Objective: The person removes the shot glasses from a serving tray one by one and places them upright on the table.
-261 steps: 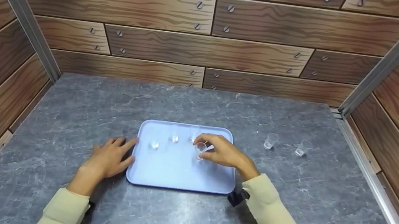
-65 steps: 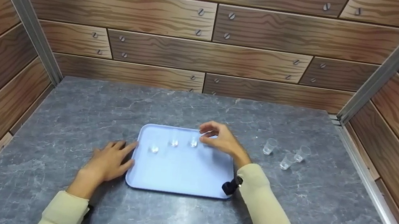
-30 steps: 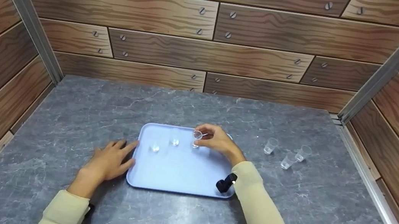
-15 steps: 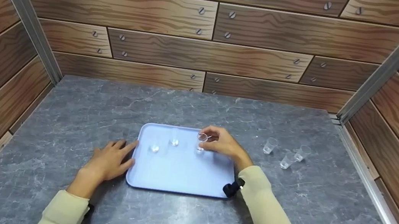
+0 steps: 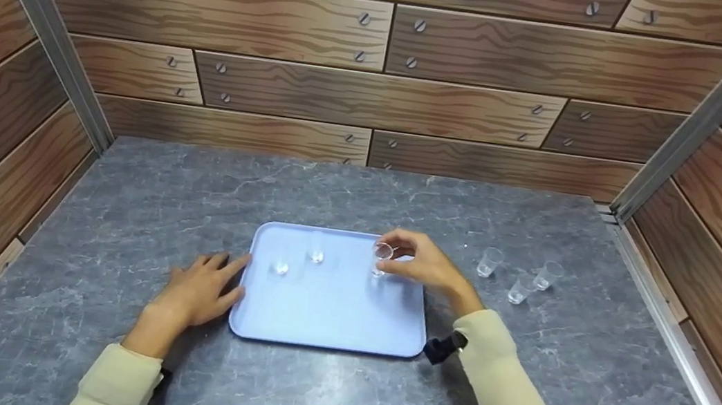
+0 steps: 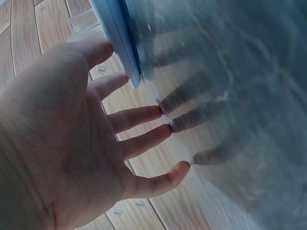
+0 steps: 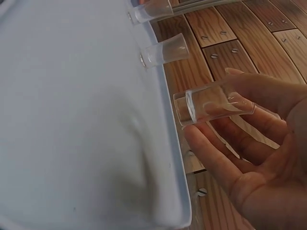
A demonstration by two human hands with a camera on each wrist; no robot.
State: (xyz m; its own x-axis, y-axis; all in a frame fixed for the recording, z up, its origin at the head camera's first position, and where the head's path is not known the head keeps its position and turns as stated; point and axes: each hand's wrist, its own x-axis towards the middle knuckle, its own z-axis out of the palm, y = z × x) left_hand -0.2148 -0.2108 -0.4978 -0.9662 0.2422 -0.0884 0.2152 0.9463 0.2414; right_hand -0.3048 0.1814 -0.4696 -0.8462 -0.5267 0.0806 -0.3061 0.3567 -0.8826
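Right hand (image 5: 419,260) pinches a roughly upright cup (image 7: 206,103) by its sides, likely for control, above the tray (image 5: 326,309); left hand (image 5: 196,289), fingers spread, touches the tray's left edge, apparently steadying it.

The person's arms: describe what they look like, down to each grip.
The left sleeve and right sleeve are plain and pale yellow. A black device juts from the right one; a dark, half-hidden piece shows by the left. The left grip and right grip show no gloves or rings.
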